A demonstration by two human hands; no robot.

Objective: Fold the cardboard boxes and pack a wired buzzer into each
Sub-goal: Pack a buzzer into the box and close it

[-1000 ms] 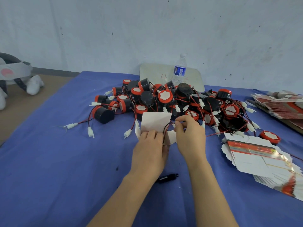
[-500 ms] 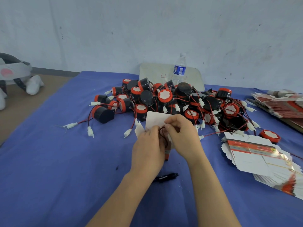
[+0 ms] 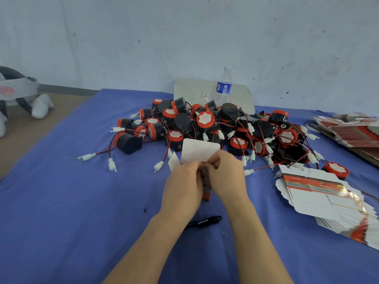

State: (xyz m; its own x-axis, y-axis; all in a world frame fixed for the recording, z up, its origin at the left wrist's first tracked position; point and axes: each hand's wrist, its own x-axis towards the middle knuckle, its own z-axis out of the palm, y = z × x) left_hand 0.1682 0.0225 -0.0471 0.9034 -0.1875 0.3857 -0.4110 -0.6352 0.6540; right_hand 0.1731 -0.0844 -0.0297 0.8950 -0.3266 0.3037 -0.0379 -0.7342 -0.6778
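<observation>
Standing upright, apparently resting on the tabletop (image 3: 71,201), the cardboard box (image 3: 206,193) has its long axis vertical, with its white lid flap (image 3: 200,150) raised on the far side. The left hand (image 3: 182,185) and right hand (image 3: 225,177) both grasp its mouth, fingers curled, hiding whatever is inside. Just behind lies the buzzer pile (image 3: 205,119); flat boxes (image 3: 320,199) fan out at right, a black marker (image 3: 205,221) nearer.

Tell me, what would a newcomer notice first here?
A tangled heap of red-and-black wired buzzers fills the middle of the blue table. In front of it, the left hand and right hand grip a small white box, flap up. Flat printed cartons fan out at the right.
</observation>
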